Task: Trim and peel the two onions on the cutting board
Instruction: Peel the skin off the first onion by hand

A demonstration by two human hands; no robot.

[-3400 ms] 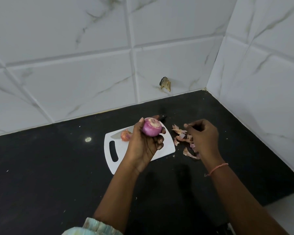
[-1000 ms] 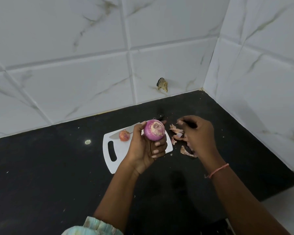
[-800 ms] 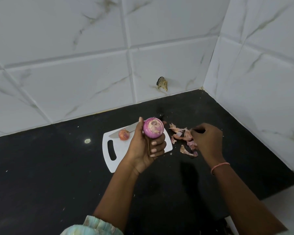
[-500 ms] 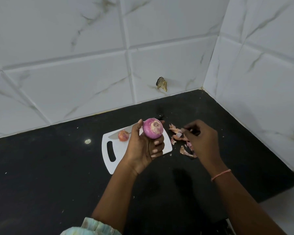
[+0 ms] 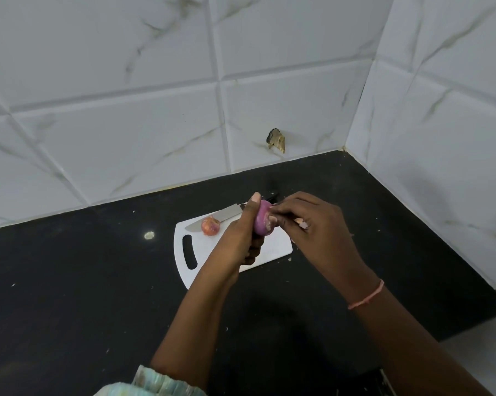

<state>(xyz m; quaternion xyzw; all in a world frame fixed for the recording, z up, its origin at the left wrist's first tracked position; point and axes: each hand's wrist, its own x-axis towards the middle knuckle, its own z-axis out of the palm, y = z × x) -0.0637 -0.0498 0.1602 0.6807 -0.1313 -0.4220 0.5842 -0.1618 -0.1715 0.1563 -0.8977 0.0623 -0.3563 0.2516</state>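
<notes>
1. A white speck [image 5: 149, 235] lies on the black desk [image 5: 69, 281], well to the left of the white cutting board [image 5: 192, 232].
2. The unpeeled onion [image 5: 210, 226] rests on the board's far left part, touching the knife [image 5: 212, 218], whose blade lies flat along the far edge.
3. The left hand [image 5: 241, 238] grips the purple, mostly peeled onion [image 5: 261, 221], held in the air above the board with its thumb up over the top.
4. The right hand [image 5: 312, 227] has its fingertips curled onto that onion's cut end, seemingly pinching a bit of skin; whether it holds a strip I cannot tell.
5. Risk: the smooth peeled bulb could slip from the left grip if the right hand tugs hard, and fall onto the board or knock the other onion off it.
6. Half a second ago the right hand hovered over the peel pile to the right; it has since come back to the onion, covering most of the peels [image 5: 302, 222].
</notes>
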